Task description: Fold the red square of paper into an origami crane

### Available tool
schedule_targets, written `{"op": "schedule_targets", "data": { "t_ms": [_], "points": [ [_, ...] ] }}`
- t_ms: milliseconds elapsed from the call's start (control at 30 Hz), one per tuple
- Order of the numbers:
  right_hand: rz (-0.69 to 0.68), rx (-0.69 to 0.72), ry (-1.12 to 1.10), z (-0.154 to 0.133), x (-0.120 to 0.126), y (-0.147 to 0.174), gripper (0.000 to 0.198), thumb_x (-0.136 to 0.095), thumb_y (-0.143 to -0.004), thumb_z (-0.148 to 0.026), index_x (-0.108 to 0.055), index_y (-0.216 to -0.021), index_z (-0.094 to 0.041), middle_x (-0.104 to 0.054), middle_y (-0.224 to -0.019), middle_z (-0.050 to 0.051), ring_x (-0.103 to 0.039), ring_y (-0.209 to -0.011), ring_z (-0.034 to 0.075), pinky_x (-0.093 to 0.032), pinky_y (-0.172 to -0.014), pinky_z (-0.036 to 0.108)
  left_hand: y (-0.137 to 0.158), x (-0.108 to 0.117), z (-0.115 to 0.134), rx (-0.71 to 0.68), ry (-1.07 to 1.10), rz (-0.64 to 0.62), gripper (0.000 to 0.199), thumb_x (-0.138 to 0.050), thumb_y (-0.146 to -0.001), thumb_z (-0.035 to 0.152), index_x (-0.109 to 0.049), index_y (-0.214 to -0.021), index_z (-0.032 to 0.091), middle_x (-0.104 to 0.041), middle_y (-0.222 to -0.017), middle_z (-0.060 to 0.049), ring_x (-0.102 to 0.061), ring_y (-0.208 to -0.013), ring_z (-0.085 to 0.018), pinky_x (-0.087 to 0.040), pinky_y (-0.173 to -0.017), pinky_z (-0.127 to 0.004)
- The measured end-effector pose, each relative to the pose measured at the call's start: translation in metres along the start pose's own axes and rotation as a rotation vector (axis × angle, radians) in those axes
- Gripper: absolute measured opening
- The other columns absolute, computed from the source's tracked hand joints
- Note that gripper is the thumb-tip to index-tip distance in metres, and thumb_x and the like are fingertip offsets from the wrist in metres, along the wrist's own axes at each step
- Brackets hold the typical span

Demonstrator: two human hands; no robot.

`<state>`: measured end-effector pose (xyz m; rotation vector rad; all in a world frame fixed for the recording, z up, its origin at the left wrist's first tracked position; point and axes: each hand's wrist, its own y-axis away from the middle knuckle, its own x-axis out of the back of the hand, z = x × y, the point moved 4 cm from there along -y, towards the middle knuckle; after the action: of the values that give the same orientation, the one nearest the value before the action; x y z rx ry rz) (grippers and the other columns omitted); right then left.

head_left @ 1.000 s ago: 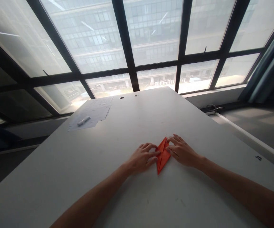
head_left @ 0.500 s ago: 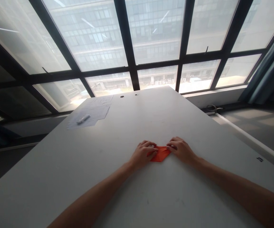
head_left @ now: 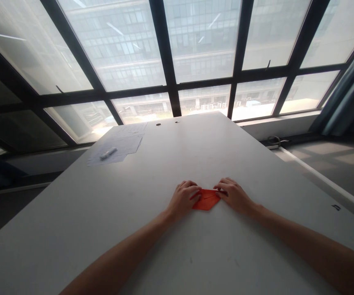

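A small folded sheet of orange paper (head_left: 206,200) lies on the white table (head_left: 177,237) between my hands. Its lower edge comes to a blunt angle, and a crease or flap line crosses its middle. My left hand (head_left: 183,197) grips the left end of the paper, thumb low and fingers curled over the upper corner. On the other end, my right hand (head_left: 231,193) pinches the upper right corner between thumb and fingers. Both ends of the paper are partly hidden under the fingers.
Several printed sheets (head_left: 127,145) lie at the far left of the table, with a whitish rolled or wrapped item (head_left: 108,153) on them. Two holes pierce the far edge. A dark mark (head_left: 335,207) shows at the right. Large windows and a blue curtain (head_left: 342,98) stand beyond.
My left hand has slid slightly left, baring more of the orange paper. The paper looks flatter, and its middle crease shows more clearly. My right hand has barely moved.
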<state>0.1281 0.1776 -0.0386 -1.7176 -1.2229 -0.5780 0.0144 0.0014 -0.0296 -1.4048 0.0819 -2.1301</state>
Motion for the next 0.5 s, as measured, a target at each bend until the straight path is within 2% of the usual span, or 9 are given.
{"op": "schedule_targets", "data": {
  "t_ms": [267,433,500],
  "points": [
    [-0.05,0.104,0.136,-0.011,0.004,0.0,0.02,-0.053,-0.092,-0.014,-0.07,-0.083,-0.021,-0.067,-0.09,0.004,-0.056,-0.088,0.019,-0.041,-0.084,0.034,-0.003,-0.002,0.003,-0.116,0.051,-0.074,0.015,-0.057,-0.091,0.02,-0.072,-0.091,0.023,-0.071,-0.096,-0.004,-0.063,-0.092,-0.019,-0.047,-0.089,-0.032],
    [-0.122,0.207,0.229,-0.021,0.01,0.002,0.021,-0.053,-0.092,-0.012,-0.07,-0.084,-0.021,-0.067,-0.093,0.005,-0.054,-0.091,0.019,-0.038,-0.085,0.034,0.0,0.006,0.016,-0.165,-0.048,-0.111,0.024,-0.05,-0.096,0.025,-0.073,-0.093,0.024,-0.073,-0.099,-0.005,-0.064,-0.095,-0.019,-0.046,-0.094,-0.036],
    [-0.152,0.225,0.252,-0.025,0.011,0.004,0.02,-0.053,-0.09,-0.011,-0.07,-0.085,-0.02,-0.066,-0.095,0.005,-0.054,-0.093,0.02,-0.037,-0.087,0.035,0.004,0.008,0.025,-0.182,-0.074,-0.115,0.03,-0.042,-0.099,0.026,-0.072,-0.105,0.023,-0.071,-0.109,-0.007,-0.063,-0.105,-0.02,-0.045,-0.1,-0.038]
  ]
}}
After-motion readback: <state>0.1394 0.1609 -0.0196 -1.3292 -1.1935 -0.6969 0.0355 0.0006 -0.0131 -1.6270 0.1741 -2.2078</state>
